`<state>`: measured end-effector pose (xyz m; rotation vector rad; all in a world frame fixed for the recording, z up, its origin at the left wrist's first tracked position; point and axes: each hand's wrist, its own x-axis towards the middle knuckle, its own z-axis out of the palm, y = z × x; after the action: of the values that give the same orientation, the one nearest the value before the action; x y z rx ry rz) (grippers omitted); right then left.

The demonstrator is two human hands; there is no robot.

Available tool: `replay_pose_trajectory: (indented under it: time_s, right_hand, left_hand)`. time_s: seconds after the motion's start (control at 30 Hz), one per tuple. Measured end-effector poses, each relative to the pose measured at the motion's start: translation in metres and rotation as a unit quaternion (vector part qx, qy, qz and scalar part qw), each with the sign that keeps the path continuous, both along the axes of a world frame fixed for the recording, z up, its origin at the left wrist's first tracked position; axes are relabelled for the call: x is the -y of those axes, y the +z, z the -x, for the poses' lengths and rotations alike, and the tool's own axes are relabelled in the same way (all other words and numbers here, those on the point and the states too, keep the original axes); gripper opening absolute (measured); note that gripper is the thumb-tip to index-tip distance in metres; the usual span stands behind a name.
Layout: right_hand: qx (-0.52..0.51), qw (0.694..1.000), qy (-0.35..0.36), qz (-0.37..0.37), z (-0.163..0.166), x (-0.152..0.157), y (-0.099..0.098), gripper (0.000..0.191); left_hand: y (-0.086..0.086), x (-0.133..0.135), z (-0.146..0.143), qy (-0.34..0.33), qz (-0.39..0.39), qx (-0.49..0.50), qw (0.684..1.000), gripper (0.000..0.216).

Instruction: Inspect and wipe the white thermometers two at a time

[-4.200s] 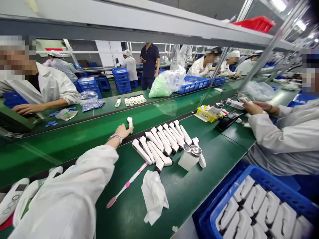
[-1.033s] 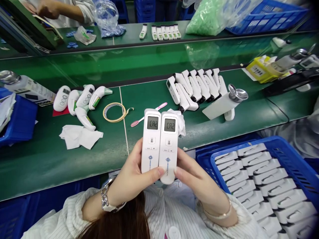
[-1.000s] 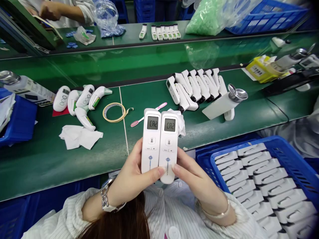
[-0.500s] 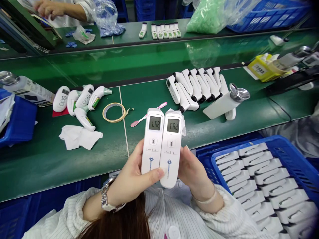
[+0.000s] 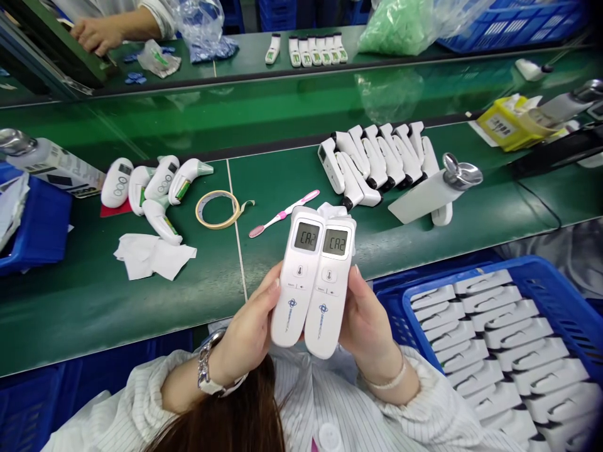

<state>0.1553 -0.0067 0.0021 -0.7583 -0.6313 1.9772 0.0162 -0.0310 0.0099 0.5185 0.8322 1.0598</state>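
Observation:
Two white infrared thermometers sit side by side in front of me, both displays reading "CA2". My left hand [image 5: 252, 326] is closed around the left thermometer [image 5: 298, 279], its thumb along the side. Around the right thermometer [image 5: 330, 289] my right hand [image 5: 370, 326] is closed, most of its fingers hidden behind. The tops touch, while the lower ends stand slightly apart. A bit of white cloth or tissue [image 5: 331, 211] shows behind their heads. Just beyond lies a pink and white toothbrush [image 5: 282, 215], with a roll of tape [image 5: 217, 209] to its left.
Several white thermometers [image 5: 377, 160] lie in a row on the green bench [image 5: 207, 339], beside a white pump bottle [image 5: 424, 194]. A blue crate [image 5: 546, 270] at right holds many more. White cloths [image 5: 153, 254] lie left. Across the bench is another person's hand [image 5: 97, 34].
The two thermometers have tilted and their lower ends have spread apart. My left thumb has moved off the fronts to the left thermometer's side. The other person's hand has lowered.

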Motion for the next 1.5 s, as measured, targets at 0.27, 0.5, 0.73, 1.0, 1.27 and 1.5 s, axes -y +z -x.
replay_pose_trajectory:
  time_s: [0.27, 0.5, 0.73, 1.0, 1.27, 1.5]
  right_hand:
    - [0.141, 0.986, -0.068, -0.057, -0.002, 0.001, -0.01, 0.038]
    - [0.092, 0.993, -0.05, -0.062, -0.004, 0.001, -0.01, 0.028]
    - [0.104, 0.978, -0.116, -0.138, -0.025, -0.011, -0.002, 0.028]
    - [0.669, 0.623, -0.04, -0.403, -0.042, -0.077, -0.039, 0.029]
    - [0.571, 0.727, -0.038, -0.38, -0.032, -0.07, -0.03, 0.021]
    - [0.275, 0.814, 0.004, -0.511, 0.002, -0.025, -0.006, 0.046]
  left_hand:
    - [-0.016, 0.005, 0.003, 0.003, -0.051, -0.088, 0.995, 0.04]
    - [-0.013, 0.002, 0.0, 0.012, -0.036, -0.015, 0.999, 0.034]
    - [-0.008, -0.005, 0.002, 0.084, -0.014, -0.063, 0.994, 0.028]
    - [-0.006, -0.011, 0.007, 0.074, 0.004, -0.059, 0.996, 0.027]
    - [-0.011, -0.017, 0.006, 0.116, -0.006, -0.074, 0.99, 0.026]
    - [-0.013, -0.02, 0.003, 0.175, 0.019, -0.111, 0.978, 0.02]
